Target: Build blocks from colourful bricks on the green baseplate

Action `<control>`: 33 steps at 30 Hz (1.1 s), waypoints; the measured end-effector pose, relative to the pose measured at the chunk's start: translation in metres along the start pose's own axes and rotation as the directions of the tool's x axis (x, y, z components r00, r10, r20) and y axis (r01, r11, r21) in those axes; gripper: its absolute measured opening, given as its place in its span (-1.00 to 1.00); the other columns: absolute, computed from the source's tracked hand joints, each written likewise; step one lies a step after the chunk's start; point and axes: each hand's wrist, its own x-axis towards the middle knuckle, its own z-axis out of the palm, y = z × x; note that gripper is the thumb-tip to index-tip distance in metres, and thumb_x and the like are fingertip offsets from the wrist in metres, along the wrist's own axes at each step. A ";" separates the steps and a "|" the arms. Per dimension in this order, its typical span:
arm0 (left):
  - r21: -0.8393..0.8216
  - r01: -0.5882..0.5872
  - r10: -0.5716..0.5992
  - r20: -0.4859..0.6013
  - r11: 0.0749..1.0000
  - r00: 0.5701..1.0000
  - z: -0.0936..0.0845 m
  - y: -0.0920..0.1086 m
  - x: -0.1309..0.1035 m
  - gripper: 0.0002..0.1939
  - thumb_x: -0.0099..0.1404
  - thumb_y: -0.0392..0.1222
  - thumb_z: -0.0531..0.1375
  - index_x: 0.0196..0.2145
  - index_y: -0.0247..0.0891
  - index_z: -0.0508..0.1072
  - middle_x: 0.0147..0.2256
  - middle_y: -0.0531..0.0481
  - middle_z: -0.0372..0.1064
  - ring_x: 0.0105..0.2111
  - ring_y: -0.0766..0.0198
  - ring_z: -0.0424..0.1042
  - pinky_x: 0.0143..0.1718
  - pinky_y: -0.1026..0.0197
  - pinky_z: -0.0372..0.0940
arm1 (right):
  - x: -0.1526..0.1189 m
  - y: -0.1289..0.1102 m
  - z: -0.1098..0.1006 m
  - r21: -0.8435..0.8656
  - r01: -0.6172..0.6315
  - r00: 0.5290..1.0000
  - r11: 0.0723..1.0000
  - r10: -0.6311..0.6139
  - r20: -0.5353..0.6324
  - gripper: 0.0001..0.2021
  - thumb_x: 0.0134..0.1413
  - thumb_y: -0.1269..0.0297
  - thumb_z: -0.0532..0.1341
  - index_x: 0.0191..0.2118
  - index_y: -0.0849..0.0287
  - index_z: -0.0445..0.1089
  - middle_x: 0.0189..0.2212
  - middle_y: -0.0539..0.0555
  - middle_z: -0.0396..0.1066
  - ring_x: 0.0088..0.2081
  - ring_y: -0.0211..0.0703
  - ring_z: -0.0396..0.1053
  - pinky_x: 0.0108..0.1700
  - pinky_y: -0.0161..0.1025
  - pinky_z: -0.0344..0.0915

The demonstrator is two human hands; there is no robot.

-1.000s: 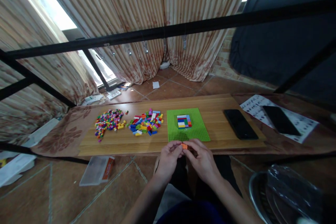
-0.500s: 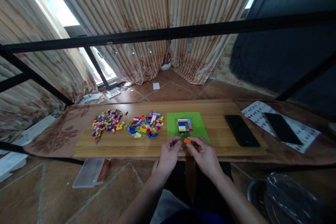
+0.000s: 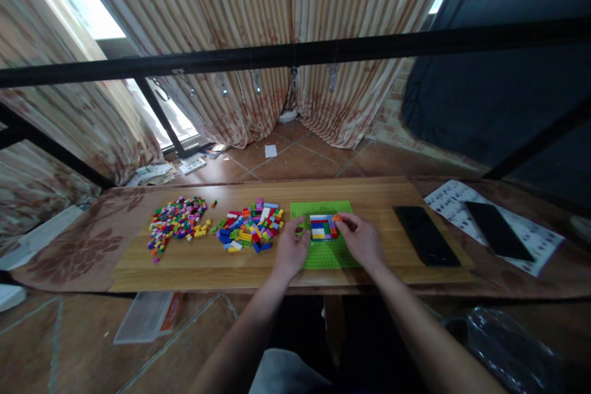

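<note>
A green baseplate point(image 3: 332, 258) lies on the wooden board between my hands. On it stands a low block of coloured bricks point(image 3: 322, 227) in white, red, blue, green and yellow. My right hand point(image 3: 361, 237) pinches an orange brick point(image 3: 337, 218) at the block's far right corner; I cannot tell whether it is pressed down. My left hand point(image 3: 293, 246) rests at the plate's left edge, thumb and fingers apart, with nothing visible in it. To its left is a pile of larger bricks point(image 3: 249, 226).
A heap of small bricks point(image 3: 178, 221) covers the board's left end. On the right lie a black phone point(image 3: 425, 235) and a printed sheet point(image 3: 450, 197) with another dark slab point(image 3: 497, 231) on it. A black bar point(image 3: 295, 52) crosses beyond the board. A clear plastic box point(image 3: 144, 318) sits below.
My right hand has carried the orange brick forward from the plate's near edge to the block's far right corner. My left hand has moved forward and left, its fingers opening. The view has shifted slightly.
</note>
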 end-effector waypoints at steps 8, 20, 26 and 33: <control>-0.065 -0.062 0.063 0.008 0.996 0.998 0.009 -0.009 0.035 -0.71 0.19 -0.39 0.10 -0.14 -0.28 0.46 -0.13 -0.12 0.46 -0.13 0.20 0.42 -0.01 0.12 0.28 | 0.036 -0.010 0.016 -0.191 0.302 0.934 0.934 -0.250 0.254 -0.82 0.10 0.32 0.15 -0.20 0.12 0.46 -0.24 0.10 0.46 -0.13 -0.07 0.32 -0.04 -0.12 0.21; -0.225 0.022 -0.019 0.013 0.974 1.000 0.017 -0.019 0.051 -0.73 0.19 -0.41 0.10 -0.17 -0.30 0.46 -0.26 -0.09 0.50 -0.21 0.24 0.48 -0.04 0.14 0.32 | 0.040 -0.013 0.028 -0.166 0.295 0.912 0.941 -0.226 0.342 -0.84 0.00 0.38 0.22 -0.27 0.10 0.50 -0.33 0.05 0.48 -0.23 -0.11 0.34 -0.14 -0.18 0.22; -0.244 0.043 -0.045 -0.004 0.969 0.999 0.018 -0.017 0.052 -0.78 0.17 -0.34 0.18 -0.20 -0.30 0.47 -0.26 -0.10 0.50 -0.24 0.23 0.48 -0.09 0.15 0.33 | 0.042 -0.012 0.028 -0.085 0.233 0.920 0.969 -0.191 0.342 -0.85 -0.02 0.36 0.22 -0.30 0.10 0.52 -0.36 0.03 0.50 -0.28 -0.13 0.40 -0.16 -0.19 0.27; -0.252 0.059 -0.064 -0.012 0.966 0.998 0.021 -0.015 0.054 -0.79 0.10 -0.32 0.24 -0.24 -0.31 0.48 -0.34 -0.06 0.50 -0.33 0.26 0.48 -0.21 0.19 0.36 | 0.044 -0.009 0.027 0.008 0.154 0.923 0.988 -0.146 0.357 -0.84 -0.05 0.37 0.23 -0.30 0.12 0.53 -0.31 0.06 0.53 -0.27 -0.14 0.45 -0.16 -0.20 0.33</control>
